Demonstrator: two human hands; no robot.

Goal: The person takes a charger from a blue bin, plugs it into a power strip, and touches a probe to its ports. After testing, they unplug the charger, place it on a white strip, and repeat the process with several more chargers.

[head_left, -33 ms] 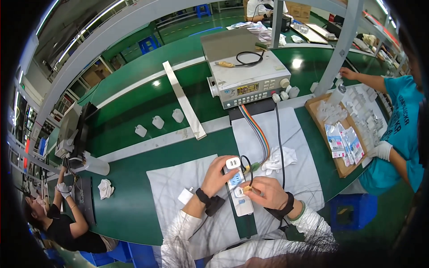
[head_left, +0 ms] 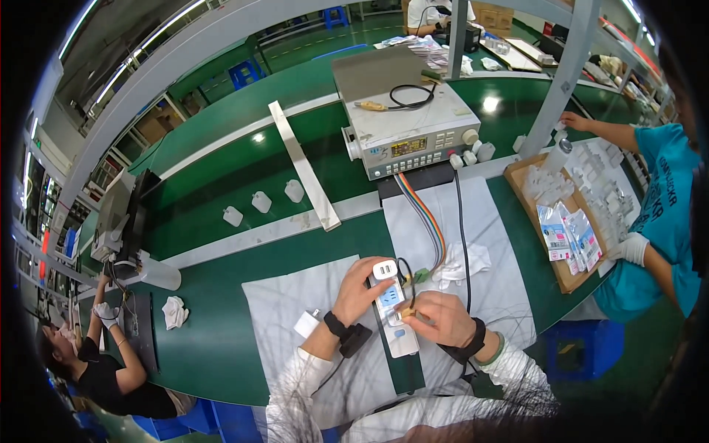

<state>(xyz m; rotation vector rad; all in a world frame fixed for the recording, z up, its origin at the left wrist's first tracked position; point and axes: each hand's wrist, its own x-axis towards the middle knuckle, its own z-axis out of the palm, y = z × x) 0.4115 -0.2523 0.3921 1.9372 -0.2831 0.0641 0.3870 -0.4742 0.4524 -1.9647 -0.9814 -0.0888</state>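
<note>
Three white chargers [head_left: 261, 201] sit in a row by the near edge of the green belt [head_left: 221, 173], not plugged into anything. Another loose charger [head_left: 306, 323] lies on the left cloth [head_left: 277, 295], between its side edges, unplugged too. The left hand [head_left: 356, 292] grips the far end of the power strip [head_left: 389, 297], which lies along that cloth's right edge; a charger [head_left: 384, 269] already seems seated there. The right hand [head_left: 442, 319] pinches a yellow plug [head_left: 408, 313] at the strip's nearer charger [head_left: 395, 318]; whether it is fully in, I cannot tell.
</note>
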